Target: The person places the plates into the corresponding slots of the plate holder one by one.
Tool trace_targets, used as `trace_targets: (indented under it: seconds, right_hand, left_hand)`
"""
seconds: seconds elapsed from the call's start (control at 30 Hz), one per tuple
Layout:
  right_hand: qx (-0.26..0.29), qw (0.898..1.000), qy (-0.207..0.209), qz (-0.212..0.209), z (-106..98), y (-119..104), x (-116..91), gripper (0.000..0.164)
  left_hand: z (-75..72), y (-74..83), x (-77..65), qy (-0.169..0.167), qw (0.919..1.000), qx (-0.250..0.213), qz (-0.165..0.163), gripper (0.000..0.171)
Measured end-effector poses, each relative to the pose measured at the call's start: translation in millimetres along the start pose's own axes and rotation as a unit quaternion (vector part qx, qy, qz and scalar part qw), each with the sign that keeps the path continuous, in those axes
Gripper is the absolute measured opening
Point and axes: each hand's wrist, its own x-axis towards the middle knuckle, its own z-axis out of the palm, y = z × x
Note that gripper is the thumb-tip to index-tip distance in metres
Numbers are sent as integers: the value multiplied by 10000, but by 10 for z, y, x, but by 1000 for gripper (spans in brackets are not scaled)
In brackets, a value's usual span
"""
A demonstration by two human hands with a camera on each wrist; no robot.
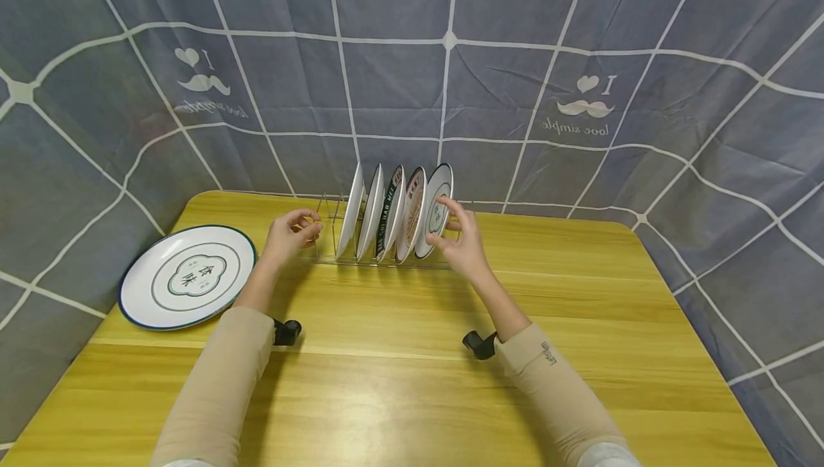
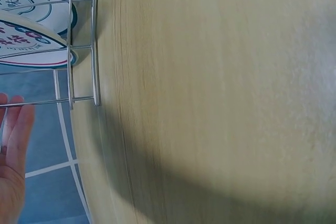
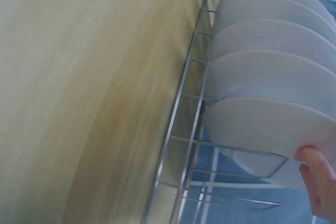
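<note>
The wire rack [image 1: 335, 262] stood at 12 o'clock on the tabletop [image 1: 386, 395], five plates [image 1: 390, 213] on edge in it; a large plate [image 1: 193, 277] lay at 10. The hands were apart: the left hand [image 1: 291, 238] at the rack's 9 o'clock end, grip unclear; the right hand [image 1: 465, 244], fingers spread, touched the 3 o'clock plate [image 1: 433, 218]. Settling seemed in hand; next probably called for gentle release.

Plates [image 1: 390, 213] stand in the rack [image 2: 95, 66], platter [image 1: 188, 276] left, curtain [image 1: 399, 88] seemingly close behind.
</note>
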Motion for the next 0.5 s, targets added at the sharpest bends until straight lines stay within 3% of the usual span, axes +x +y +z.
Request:
trace_targets:
  seconds: [0.17,0.5]
  right_hand:
    - [-129,9998,-70,-126,24,46,-21,65]
    - [144,9990,-344,-228,36,95,-89,66]
  left_hand:
    - [4,-11,10,-7,10000,-14,-28,23]
    - [7,-45,18,-4,10000,35,77,24]
